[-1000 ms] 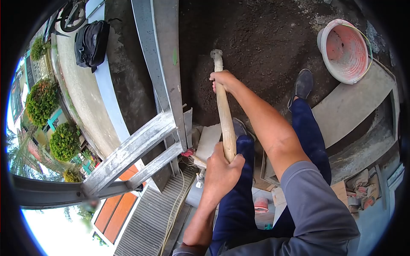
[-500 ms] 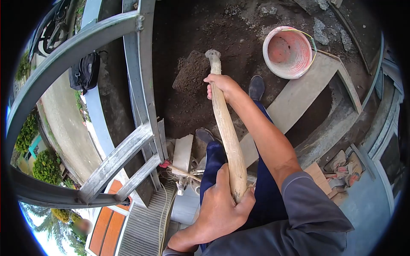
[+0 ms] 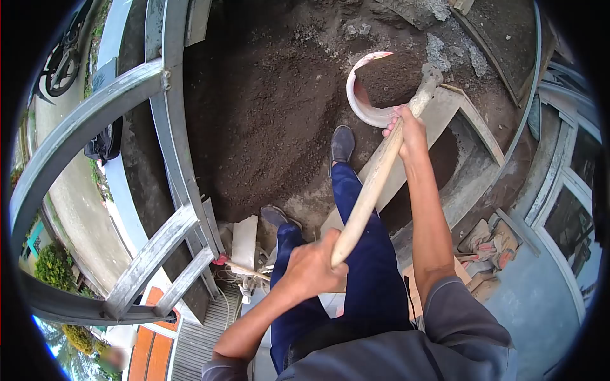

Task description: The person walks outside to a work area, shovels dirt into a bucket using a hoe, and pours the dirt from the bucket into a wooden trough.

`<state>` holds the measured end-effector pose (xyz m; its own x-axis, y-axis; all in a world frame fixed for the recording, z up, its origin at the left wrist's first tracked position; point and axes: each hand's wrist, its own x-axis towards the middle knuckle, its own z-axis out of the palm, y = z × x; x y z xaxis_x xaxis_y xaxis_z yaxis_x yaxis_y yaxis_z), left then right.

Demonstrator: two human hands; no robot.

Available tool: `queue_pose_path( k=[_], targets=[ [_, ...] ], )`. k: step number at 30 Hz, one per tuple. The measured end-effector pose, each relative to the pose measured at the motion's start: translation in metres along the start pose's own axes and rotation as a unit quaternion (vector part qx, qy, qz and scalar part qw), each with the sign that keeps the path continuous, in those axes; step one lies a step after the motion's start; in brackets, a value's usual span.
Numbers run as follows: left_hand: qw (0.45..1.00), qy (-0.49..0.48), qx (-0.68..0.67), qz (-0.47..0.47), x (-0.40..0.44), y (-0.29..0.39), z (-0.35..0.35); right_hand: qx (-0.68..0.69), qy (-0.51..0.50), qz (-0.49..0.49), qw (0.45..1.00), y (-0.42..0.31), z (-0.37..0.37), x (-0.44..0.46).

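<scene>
A hoe [image 3: 368, 193] with a pale wooden handle slants across the view from lower left to upper right. My left hand [image 3: 314, 263] is closed around the butt of the handle, in front of my legs. Farther up, near the head, my right hand [image 3: 410, 132] grips the same handle. Dark soil [image 3: 397, 79] lies at the hoe's head, over the bucket's mouth; the blade beneath it is hidden. The white and reddish bucket [image 3: 357, 105] shows only its left and lower rim, just left of my right hand.
Loose dark soil [image 3: 267, 133] covers the ground ahead of my shoes. A metal frame [image 3: 175, 120] stands close on the left. Right of my legs is a board structure [image 3: 438, 117], with a pile of sacks [image 3: 489, 244] behind it. Broken concrete [image 3: 438, 54] lies beyond the bucket.
Both hands have swung the soil-laden hoe head rightward, from the ground to over the bucket. My left hand has risen slightly. The view has shifted right.
</scene>
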<state>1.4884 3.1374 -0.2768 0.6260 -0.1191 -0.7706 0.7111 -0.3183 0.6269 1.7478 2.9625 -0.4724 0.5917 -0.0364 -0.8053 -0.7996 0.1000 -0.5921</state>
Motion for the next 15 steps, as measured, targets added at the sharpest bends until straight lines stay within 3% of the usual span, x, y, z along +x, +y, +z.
queue_pose_path(
  k=[3, 6, 11, 15],
  targets=[
    [0.993, 0.060, 0.089, -0.051, 0.081, -0.123, 0.063, -0.037, 0.059, -0.044, 0.997, 0.055, -0.001, 0.030],
    [0.993, 0.078, 0.047, -0.071, 0.143, -0.192, 0.111, -0.097, 0.071, -0.105, 0.987, 0.077, -0.005, 0.050],
    [0.993, 0.116, 0.011, -0.024, 0.126, -0.176, 0.119, -0.134, 0.037, -0.164, 0.976, 0.044, 0.024, 0.010],
    [0.990, 0.107, -0.088, -0.007, 0.082, -0.149, 0.109, -0.175, -0.024, -0.136, 0.975, 0.032, 0.073, -0.011]
  ],
)
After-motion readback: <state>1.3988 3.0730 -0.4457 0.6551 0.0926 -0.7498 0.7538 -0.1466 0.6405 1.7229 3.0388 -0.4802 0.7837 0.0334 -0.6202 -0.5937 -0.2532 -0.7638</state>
